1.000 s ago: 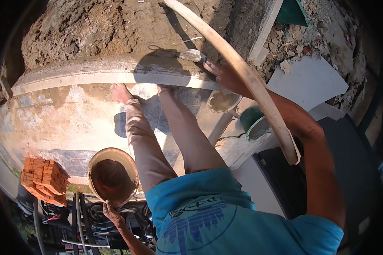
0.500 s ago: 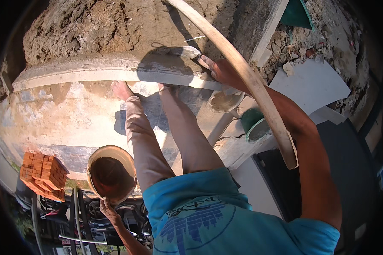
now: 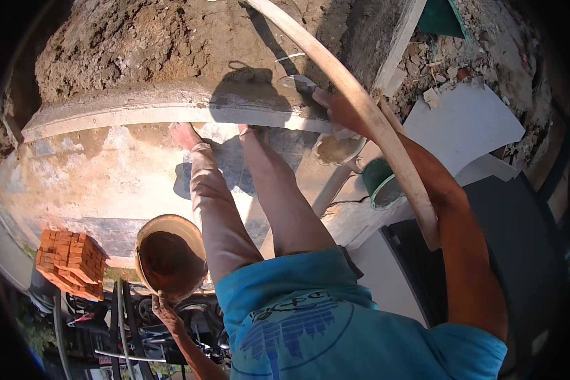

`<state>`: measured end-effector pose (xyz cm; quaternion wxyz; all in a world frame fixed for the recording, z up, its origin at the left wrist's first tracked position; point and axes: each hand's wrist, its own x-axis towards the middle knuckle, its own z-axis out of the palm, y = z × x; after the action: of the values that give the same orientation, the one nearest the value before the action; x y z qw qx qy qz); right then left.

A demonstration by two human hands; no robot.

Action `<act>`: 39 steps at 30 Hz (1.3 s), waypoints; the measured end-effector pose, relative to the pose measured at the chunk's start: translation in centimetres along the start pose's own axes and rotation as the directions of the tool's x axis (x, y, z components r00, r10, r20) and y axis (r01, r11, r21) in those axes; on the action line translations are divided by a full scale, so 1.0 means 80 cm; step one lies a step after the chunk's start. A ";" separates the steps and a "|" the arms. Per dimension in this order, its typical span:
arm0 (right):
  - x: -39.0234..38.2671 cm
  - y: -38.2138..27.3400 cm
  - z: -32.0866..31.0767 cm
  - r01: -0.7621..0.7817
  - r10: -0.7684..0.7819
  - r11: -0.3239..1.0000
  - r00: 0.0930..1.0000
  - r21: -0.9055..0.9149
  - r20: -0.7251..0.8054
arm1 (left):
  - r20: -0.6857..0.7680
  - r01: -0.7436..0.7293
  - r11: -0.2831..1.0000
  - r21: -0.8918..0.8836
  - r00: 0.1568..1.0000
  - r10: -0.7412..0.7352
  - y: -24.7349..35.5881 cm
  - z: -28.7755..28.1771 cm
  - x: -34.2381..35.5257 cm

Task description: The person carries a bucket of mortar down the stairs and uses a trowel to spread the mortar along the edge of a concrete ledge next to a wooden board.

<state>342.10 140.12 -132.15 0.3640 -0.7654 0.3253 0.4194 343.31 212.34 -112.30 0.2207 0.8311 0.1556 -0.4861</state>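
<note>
My left hand [image 3: 164, 309] grips the near rim of a round, mud-stained bucket [image 3: 140, 248] at the lower left, with dark wet material inside it. My right hand [image 3: 342, 113] is closed around the handle of a trowel [image 3: 297, 83]. The trowel's blade points left, over or on the wet-looking mortar strip [image 3: 190, 93] behind a pale straight edge [image 3: 133, 114]; whether it touches is unclear. A long curved wooden pole [image 3: 354, 92] crosses in front of my right forearm and partly hides the hand.
Rough soil [image 3: 117, 47] rises beyond the strip. A second pale basin [image 3: 337, 150] and a green bucket [image 3: 380, 183] stand to the right, near a white sheet [image 3: 465, 123] and rubble. Stacked orange bricks [image 3: 73, 259] sit at the left, with parked motorbikes behind my left arm.
My right hand and the trowel have shifted right and slightly nearer along the strip. The left hand still holds the bucket; the whole view has drifted a little.
</note>
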 end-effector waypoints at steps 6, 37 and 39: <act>-0.050 0.022 0.016 0.515 -0.519 0.849 0.769 -0.118 -0.374 | -0.203 -0.065 0.979 -0.193 0.979 0.025 0.025 0.022 -0.004; 0.028 0.134 0.001 0.292 -0.292 0.956 0.956 0.006 -0.029 | -0.165 -0.159 0.976 -0.149 0.977 0.134 0.054 0.030 0.000; 0.003 0.122 -0.009 0.237 -0.226 0.967 0.968 -0.094 0.111 | -0.187 -0.191 0.973 -0.126 0.968 0.166 0.042 0.035 0.002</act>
<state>334.68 134.33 -134.87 0.3847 -0.7948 0.1924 0.4283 342.88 207.99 -112.91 0.3083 0.8632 0.1331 -0.3769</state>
